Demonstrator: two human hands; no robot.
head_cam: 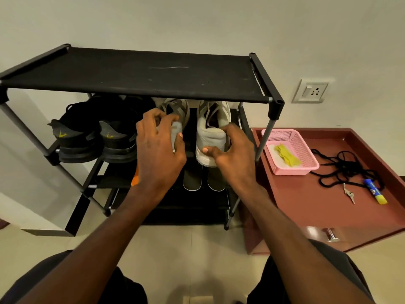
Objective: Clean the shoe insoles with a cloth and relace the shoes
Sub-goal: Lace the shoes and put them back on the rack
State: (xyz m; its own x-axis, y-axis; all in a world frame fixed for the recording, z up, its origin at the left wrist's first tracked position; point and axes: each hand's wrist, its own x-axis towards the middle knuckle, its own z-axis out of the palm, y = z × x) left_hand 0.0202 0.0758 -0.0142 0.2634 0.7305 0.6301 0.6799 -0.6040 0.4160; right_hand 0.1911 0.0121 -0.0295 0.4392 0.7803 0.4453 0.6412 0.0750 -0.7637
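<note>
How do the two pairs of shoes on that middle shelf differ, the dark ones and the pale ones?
The black pair is dark with a small yellow mark on each heel; the pale pair is off-white and grey. Nobody touches the black pair, while the left hand and right hand each grip a pale shoe at its heel. The black pair sits further left. Both pairs stand heels outward on the same shelf of the black rack.

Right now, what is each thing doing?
Left hand: grips the heel of the grey fabric shoe.
Right hand: grips the heel of the cream fabric shoe.
Black sneakers: parked on the shelf.
Pink plastic basket: holds a yellow cloth.
Black laces: loose, tangled.
</note>
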